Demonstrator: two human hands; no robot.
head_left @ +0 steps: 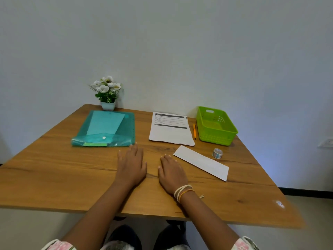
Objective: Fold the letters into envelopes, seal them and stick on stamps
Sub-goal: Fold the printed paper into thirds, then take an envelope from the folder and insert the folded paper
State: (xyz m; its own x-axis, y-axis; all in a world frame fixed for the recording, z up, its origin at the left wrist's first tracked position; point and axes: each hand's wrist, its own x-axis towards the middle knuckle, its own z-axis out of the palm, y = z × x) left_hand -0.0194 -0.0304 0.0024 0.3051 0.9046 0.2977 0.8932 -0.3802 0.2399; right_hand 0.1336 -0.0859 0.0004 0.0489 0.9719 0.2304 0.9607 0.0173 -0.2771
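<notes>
1. Head view: a wooden desk (54, 170) stands against a pale wall, and both hands lie flat on it near the middle of the near edge.
2. The left hand (131, 165) rests palm down with straight fingers, grasping nothing; its fingertips end just short of the near edge of a teal plastic document wallet (108, 129).
3. The right hand (172, 175), with thread bands at the wrist, also rests palm down and released, holding nothing.
4. A white envelope (201, 162) lies at a slant just beside the right hand, toward the desk's right edge.
5. A stack of printed letters (171, 130) lies beyond the envelope, toward the far edge, right of the wallet.
6. An orange pen (194, 131) lies between the letters and a green plastic basket (216, 126), which sits by the far right corner.
7. A small roll of patterned tape (217, 153) stands near the basket's near side, just beyond the envelope.
8. The wallet holds a lighter sheet inside and is snapped closed.
9. A small potted plant with white flowers (107, 91) stands at the far edge behind the wallet.
</notes>
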